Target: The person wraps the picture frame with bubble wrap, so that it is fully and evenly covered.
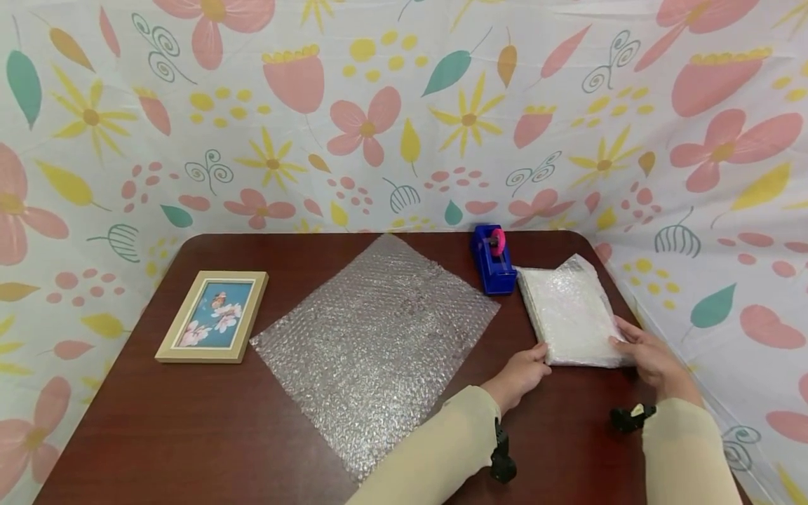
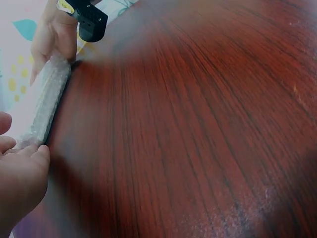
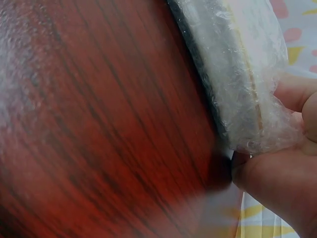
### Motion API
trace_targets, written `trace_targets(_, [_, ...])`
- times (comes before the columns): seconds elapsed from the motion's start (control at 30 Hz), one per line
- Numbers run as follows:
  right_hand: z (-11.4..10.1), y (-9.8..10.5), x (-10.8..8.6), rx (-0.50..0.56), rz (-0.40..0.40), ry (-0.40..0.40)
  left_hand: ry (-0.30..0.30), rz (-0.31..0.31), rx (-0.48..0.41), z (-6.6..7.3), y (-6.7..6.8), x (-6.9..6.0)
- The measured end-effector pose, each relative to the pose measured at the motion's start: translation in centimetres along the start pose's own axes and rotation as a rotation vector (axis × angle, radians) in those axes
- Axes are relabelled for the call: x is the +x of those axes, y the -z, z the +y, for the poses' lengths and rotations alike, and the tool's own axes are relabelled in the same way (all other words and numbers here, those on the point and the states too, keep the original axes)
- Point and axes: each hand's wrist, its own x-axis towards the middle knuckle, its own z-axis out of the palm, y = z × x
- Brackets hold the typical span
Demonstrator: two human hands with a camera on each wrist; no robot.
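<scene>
A flat, rectangular package wrapped in bubble wrap lies at the right of the table. My left hand holds its near left corner, thumb on top. At the near right corner, my right hand grips it between thumb and fingers. Through the wrap, the right wrist view shows a thin tan line along the side; the contents are otherwise hard to make out. Seen from the left wrist, the package's near side spans between both hands, close to the tabletop.
A sheet of bubble wrap lies flat mid-table. Left of it is a wooden picture frame with a flower picture. The blue tape dispenser with a pink roll stands just behind the package's left side. Patterned cloth hangs behind the brown table.
</scene>
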Motion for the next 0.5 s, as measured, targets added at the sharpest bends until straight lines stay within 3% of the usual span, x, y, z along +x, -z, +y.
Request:
trace_targets(0.27, [-0.25,0.33,0.32,-0.072,-0.014,-0.005,0.027,-0.013,0.024,0.01,-0.05,0.25])
trace_targets(0.5, [-0.31,0.96,0.63,-0.051,-0.041,-0.048,0.031,-0.010,0.050,0.33,-0.15,0.18])
